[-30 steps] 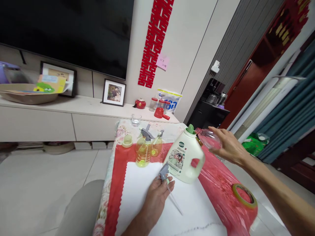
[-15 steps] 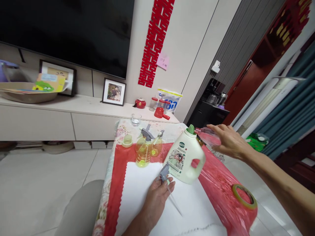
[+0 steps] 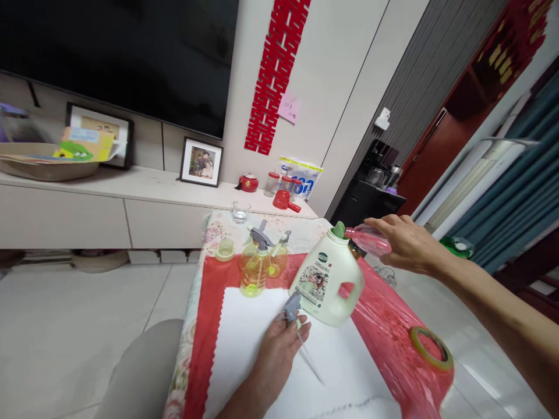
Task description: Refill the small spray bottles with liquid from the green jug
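Note:
My right hand (image 3: pixel 404 241) grips a small clear bottle (image 3: pixel 369 240), tipped on its side with its neck at the green spout of a large white detergent jug (image 3: pixel 329 279). The jug stands upright on the red tablecloth (image 3: pixel 384 331). My left hand (image 3: pixel 282 343) rests on a white cloth (image 3: pixel 262 349), closed on a grey spray-trigger head (image 3: pixel 292 307) whose thin dip tube lies on the cloth.
Two yellow spray bottles (image 3: pixel 257 265) and a pale green cap (image 3: pixel 226 249) stand behind the jug, with a glass (image 3: pixel 240 212) beyond. A tape roll (image 3: pixel 430 347) lies at the table's right edge. A low cabinet (image 3: pixel 131 201) holds framed photos and jars.
My right hand has lifted the clear bottle a little and brought its neck closer to the jug's spout. My left hand has stayed put.

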Motion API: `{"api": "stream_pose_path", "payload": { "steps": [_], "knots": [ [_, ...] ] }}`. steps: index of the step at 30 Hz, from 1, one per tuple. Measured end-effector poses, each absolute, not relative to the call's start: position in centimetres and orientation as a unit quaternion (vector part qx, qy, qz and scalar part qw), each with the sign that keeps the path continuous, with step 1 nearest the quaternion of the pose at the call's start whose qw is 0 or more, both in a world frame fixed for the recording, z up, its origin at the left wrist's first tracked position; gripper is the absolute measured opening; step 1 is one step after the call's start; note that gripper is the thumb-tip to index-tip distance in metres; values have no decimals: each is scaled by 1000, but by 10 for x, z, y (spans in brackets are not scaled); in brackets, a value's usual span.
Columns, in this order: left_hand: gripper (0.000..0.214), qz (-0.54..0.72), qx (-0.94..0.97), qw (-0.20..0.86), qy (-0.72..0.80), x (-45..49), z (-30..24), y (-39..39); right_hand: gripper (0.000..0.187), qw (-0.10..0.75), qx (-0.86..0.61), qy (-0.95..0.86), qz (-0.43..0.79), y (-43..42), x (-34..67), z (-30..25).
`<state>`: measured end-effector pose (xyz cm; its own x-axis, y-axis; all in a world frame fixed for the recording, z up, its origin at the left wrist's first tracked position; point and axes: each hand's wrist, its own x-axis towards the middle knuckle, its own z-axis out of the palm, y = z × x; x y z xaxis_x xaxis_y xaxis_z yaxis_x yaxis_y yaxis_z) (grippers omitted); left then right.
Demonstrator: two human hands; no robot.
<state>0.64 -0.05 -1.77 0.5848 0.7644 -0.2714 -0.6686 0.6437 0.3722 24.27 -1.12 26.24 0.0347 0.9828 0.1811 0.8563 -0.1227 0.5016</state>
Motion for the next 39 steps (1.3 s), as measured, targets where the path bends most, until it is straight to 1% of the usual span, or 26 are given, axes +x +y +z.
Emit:
{"api": "stream_pose_path", "payload": {
  "steps": [10,18,25,34,39],
  "knots": [
    [40,402,118,886,201,7,-20,0,81,167,717,633,237,-8,231,273],
    [30,403,114,886,198,6,-18,-1,79,189,719,622,246,-6,219,280],
    [32,405,119,886,193,6,-17,-2,79,205,706,622,270,-3,214,283],
    [32,406,116,886,193,6,-17,-2,72,238,684,620,302,0,203,289],
    [25,407,108,887,190,6,-18,-2,69,249,664,628,320,4,199,292]
  ]
}}
